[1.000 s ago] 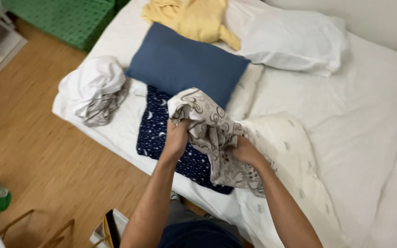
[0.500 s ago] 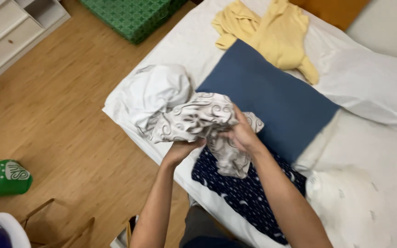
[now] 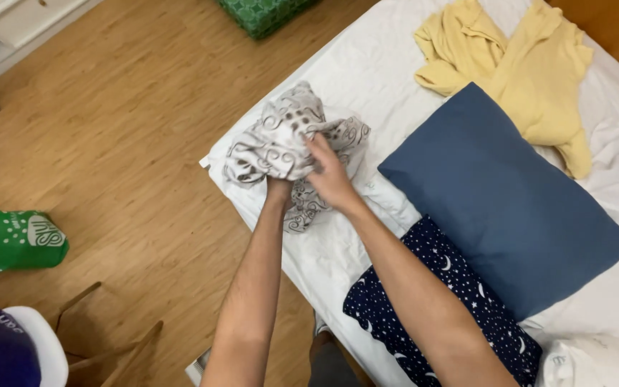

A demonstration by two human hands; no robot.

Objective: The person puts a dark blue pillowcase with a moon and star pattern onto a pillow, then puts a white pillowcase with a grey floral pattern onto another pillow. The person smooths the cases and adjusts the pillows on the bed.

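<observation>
Both hands are now working at the corner of the bed (image 3: 395,64), having swung over from the middle of the mattress in the last second. The right hand (image 3: 329,175) is curling closed over the grey swirl-patterned cloth (image 3: 281,143), fingers pinching a fold near its centre. The left hand (image 3: 279,188) is mostly buried under the fabric, so its grip is hard to read, though the cloth is bunching against it. The cloth has travelled with them and is now crumpling into a ball at the bed's edge. At four o'clock from the hands lies the blue pillow (image 3: 510,215); at five o'clock, the navy star-print fabric (image 3: 438,301). The yellow garment (image 3: 517,79) sits at two o'clock, well apart.
</observation>
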